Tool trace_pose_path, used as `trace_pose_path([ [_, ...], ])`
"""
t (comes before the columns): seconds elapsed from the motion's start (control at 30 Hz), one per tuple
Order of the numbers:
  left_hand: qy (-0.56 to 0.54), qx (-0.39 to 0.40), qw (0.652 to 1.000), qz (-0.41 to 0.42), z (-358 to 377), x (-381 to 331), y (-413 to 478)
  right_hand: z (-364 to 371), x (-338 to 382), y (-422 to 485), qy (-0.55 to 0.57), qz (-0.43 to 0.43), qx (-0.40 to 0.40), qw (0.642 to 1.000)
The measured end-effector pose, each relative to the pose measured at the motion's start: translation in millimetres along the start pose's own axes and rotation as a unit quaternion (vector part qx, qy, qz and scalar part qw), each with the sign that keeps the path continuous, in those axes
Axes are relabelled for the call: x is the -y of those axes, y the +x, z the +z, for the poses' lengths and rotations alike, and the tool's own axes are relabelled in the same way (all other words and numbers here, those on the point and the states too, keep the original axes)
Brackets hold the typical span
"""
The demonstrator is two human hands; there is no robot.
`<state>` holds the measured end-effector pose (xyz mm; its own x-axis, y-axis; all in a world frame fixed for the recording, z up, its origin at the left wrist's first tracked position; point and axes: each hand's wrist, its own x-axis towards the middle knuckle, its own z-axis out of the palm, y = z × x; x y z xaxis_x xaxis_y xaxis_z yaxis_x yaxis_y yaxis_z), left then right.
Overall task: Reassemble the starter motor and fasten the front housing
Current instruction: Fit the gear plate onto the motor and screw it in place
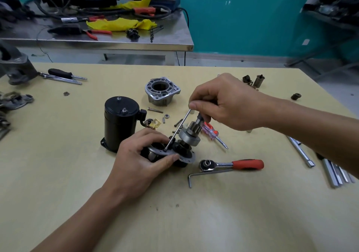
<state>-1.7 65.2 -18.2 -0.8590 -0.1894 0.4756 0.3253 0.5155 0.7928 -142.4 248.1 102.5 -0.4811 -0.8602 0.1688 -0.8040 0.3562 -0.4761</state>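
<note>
My left hand (142, 155) grips the dark starter sub-assembly with its round metal plate (186, 157) low on the table's middle. A pinion gear with its clutch (189, 135) stands up from that plate. My right hand (225, 102) pinches a thin metal tool (177, 130), whose tip sits on a screw in the plate. The black motor body (120, 121) stands upright just left of the sub-assembly. The silver front housing (162, 91) sits farther back, apart from both hands.
A red-handled ratchet (233, 164) and a hex key (206, 175) lie right of the plate. A clear red screwdriver (212, 133), loose bolts and a nut (166, 116) lie around. Socket extensions (303, 151) lie at right, screwdrivers (64, 75) at far left.
</note>
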Motion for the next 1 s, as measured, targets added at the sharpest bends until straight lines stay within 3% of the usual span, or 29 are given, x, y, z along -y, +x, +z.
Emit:
trace_pose_path([
  [0.2, 0.04, -0.013, 0.999, 0.002, 2, -9, 3, 0, 5, 0, -0.006, -0.001, 0.013, 1.0],
  [0.4, 0.086, -0.036, 0.995, 0.027, 12, -16, 8, -5, 11, 7, 0.08, 0.133, 0.048, 0.987],
  [0.5, 0.076, -0.038, 0.996, 0.036, 10, -16, 9, -13, 12, 4, 0.083, 0.078, 0.075, 0.991],
  [0.63, 0.079, -0.031, 0.996, 0.037, 10, -17, 8, -30, 11, 1, -0.061, -0.009, 0.142, 0.988],
  [0.73, 0.08, -0.034, 0.995, 0.039, 9, -17, 8, -27, 10, 2, -0.02, -0.006, 0.127, 0.992],
  [0.83, 0.08, -0.034, 0.995, 0.048, 9, -17, 7, -9, 9, 7, 0.077, 0.092, 0.082, 0.989],
  [0.93, 0.093, -0.03, 0.993, 0.063, 10, -18, 5, -2, 11, 12, 0.246, 0.261, 0.111, 0.927],
  [0.97, 0.098, -0.028, 0.993, 0.064, 10, -19, 5, -2, 10, 11, 0.256, 0.269, 0.121, 0.921],
  [1.0, 0.102, -0.026, 0.992, 0.064, 9, -19, 5, -4, 7, 9, 0.211, 0.237, 0.121, 0.941],
])
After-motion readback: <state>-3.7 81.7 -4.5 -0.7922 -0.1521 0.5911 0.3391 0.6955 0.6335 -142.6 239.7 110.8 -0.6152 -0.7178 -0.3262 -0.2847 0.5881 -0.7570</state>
